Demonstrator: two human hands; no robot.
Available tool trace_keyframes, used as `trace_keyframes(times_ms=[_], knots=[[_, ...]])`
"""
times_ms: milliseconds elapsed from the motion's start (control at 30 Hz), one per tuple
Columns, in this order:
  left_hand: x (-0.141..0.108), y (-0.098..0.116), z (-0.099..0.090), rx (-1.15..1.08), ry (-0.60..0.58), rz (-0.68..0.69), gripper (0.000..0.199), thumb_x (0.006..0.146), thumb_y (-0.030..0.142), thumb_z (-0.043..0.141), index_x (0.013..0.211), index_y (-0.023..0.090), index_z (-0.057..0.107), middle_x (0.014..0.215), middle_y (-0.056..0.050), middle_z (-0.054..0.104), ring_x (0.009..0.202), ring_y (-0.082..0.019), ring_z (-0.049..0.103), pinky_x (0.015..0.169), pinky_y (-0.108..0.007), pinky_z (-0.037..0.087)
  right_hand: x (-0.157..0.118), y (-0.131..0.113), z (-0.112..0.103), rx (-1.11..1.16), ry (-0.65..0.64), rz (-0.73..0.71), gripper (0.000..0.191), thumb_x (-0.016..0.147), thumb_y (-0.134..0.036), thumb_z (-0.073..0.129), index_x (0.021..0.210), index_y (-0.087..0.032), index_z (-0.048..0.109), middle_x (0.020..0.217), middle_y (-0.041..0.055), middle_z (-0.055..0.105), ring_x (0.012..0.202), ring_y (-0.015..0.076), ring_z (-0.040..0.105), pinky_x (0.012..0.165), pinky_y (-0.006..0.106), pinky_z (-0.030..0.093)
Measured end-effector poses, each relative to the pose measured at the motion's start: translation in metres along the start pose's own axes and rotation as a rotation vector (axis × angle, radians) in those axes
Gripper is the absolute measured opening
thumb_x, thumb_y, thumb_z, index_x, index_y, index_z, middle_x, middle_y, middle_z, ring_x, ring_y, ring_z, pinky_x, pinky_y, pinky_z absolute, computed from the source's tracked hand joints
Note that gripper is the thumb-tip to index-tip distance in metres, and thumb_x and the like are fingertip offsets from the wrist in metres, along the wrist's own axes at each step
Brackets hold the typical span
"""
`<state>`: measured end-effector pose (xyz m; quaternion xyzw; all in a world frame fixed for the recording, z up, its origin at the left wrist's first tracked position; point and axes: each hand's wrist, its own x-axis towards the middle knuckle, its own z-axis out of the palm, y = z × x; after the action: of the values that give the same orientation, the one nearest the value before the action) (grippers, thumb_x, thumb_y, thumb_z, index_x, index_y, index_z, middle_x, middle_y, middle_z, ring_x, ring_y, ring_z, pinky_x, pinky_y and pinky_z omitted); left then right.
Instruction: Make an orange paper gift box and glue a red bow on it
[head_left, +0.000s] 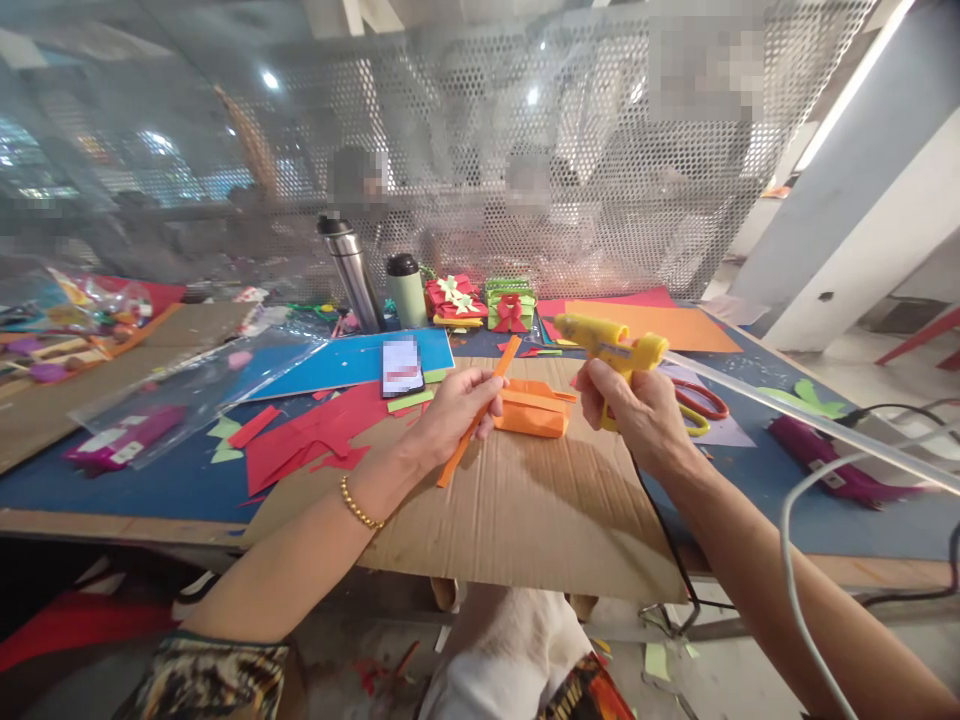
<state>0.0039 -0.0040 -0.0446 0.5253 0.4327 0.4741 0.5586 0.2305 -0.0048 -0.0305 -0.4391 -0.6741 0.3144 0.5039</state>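
My left hand (466,408) is closed around a narrow orange paper strip (457,462), which slants from upper right to lower left. Just beyond my left fingers sits a folded orange paper box (534,410) on the brown cardboard sheet (525,520). Whether those fingers also touch the box is hard to make out. In my right hand (641,405) is a yellow glue gun (600,335), its nozzle pointing left above the far right part of the cardboard. A clear glue stick (787,415) runs out of its back to the right.
Red paper pieces (300,450) and a phone (402,366) lie left of the cardboard. Behind stand a steel flask (352,275), a green bottle (406,290) and decorated red and green paper boxes (511,305). Scissors (701,400) and a white cable (791,560) are at right.
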Motion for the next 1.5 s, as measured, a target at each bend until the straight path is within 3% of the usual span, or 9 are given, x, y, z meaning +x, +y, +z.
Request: trace_keyframes(times_ms=[167,367,600,733,833,933,1167,1500], knots=[[-0.003,-0.002,0.000,0.028,-0.080,0.012,0.039,0.103,0.052,0.061,0.096,0.015,0.068,0.063,0.003,0.062,0.036,-0.004,0.048,0.039,-0.020,0.035,0.006,0.002,0.002,0.156,0.141,0.072,0.029,0.080,-0.047,0.073,0.070,-0.024,0.058,0.048,-0.0037,0.056,0.047,0.0126,0.050,0.052,0.029,0.043],[-0.009,0.001,0.005,0.114,-0.146,-0.029,0.025,0.098,0.038,0.069,0.088,0.016,0.063,0.058,0.005,0.061,0.034,-0.007,0.052,0.036,-0.017,0.035,0.009,0.007,0.012,0.233,0.106,0.082,0.039,0.078,-0.058,0.075,0.079,-0.020,0.065,0.063,0.0000,0.066,0.049,0.0116,0.053,0.049,0.029,0.047],[-0.016,0.003,0.010,0.137,-0.210,-0.044,0.029,0.095,0.041,0.072,0.083,0.016,0.062,0.058,0.003,0.065,0.036,-0.007,0.056,0.037,-0.017,0.039,0.009,0.003,0.016,0.251,0.039,0.105,0.058,0.066,-0.072,0.085,0.081,-0.021,0.060,0.061,-0.0018,0.063,0.052,0.0128,0.057,0.054,0.029,0.052],[-0.017,0.005,0.011,0.162,-0.246,-0.038,0.034,0.096,0.041,0.071,0.076,0.017,0.058,0.059,0.003,0.065,0.037,-0.007,0.058,0.039,-0.017,0.042,0.007,0.003,0.020,0.242,-0.003,0.130,0.049,0.066,-0.059,0.087,0.079,-0.022,0.058,0.061,-0.0043,0.059,0.052,0.0112,0.054,0.053,0.028,0.051],[-0.018,0.005,0.011,0.168,-0.258,-0.047,0.028,0.099,0.037,0.068,0.080,0.017,0.061,0.059,0.003,0.065,0.037,-0.007,0.058,0.039,-0.017,0.042,0.006,0.003,0.023,0.212,0.004,0.151,0.032,0.069,-0.042,0.079,0.080,-0.022,0.057,0.061,-0.0058,0.056,0.052,0.0102,0.050,0.052,0.027,0.047],[-0.019,0.004,0.012,0.172,-0.254,-0.063,0.021,0.101,0.032,0.064,0.086,0.017,0.064,0.059,0.003,0.064,0.037,-0.007,0.057,0.040,-0.017,0.042,0.005,0.003,0.024,0.237,0.021,0.151,0.027,0.066,-0.035,0.075,0.082,-0.022,0.057,0.062,-0.0066,0.056,0.052,0.0097,0.048,0.051,0.027,0.044],[-0.018,0.005,0.011,0.209,-0.263,-0.057,0.027,0.101,0.033,0.064,0.079,0.016,0.061,0.061,0.001,0.067,0.039,-0.007,0.059,0.041,-0.016,0.044,0.005,0.001,0.021,0.218,0.057,0.149,0.024,0.068,-0.035,0.072,0.082,-0.022,0.057,0.061,-0.0070,0.053,0.050,0.0095,0.047,0.050,0.028,0.041],[-0.015,0.010,0.004,0.234,-0.357,-0.154,0.025,0.100,0.035,0.067,0.089,0.012,0.066,0.069,-0.005,0.075,0.044,-0.011,0.067,0.042,-0.017,0.046,0.012,0.013,0.015,0.272,0.176,0.109,0.024,0.065,-0.035,0.076,0.079,-0.021,0.061,0.055,-0.0074,0.054,0.044,0.0084,0.045,0.044,0.026,0.040]])
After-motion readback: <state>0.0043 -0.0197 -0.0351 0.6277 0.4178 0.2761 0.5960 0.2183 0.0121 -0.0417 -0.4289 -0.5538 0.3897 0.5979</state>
